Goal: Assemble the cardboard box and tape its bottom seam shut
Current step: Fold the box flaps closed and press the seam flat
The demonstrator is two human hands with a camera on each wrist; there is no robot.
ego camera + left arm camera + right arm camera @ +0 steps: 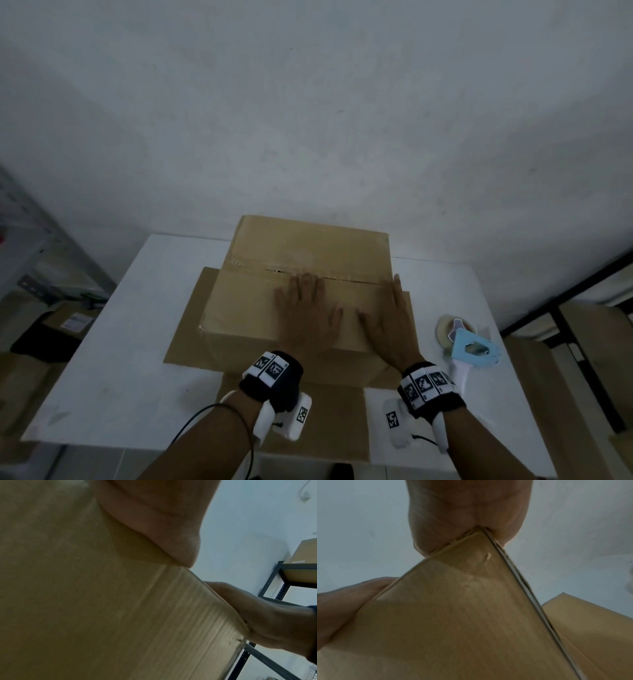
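Observation:
A brown cardboard box [260, 301] stands upside down on the white table [137, 342], its two bottom flaps folded shut and meeting at a seam [356, 278] across the top. My left hand [306, 308] lies flat on the near flap, fingers spread and reaching the seam. My right hand [390, 322] lies flat along the box's right edge, fingers straight. In the left wrist view the palm [154, 520] presses the cardboard [85, 601]. The right wrist view has the palm [467, 513] on the box's corner [477, 536]. A blue tape dispenser [469, 346] lies to the right of the box.
The box's open lower flaps [191, 318] spread out flat on the table around it. A white wall stands close behind the table. Metal shelving [274, 588] with boxes stands at the right, and more boxes sit on the floor at the left [68, 322].

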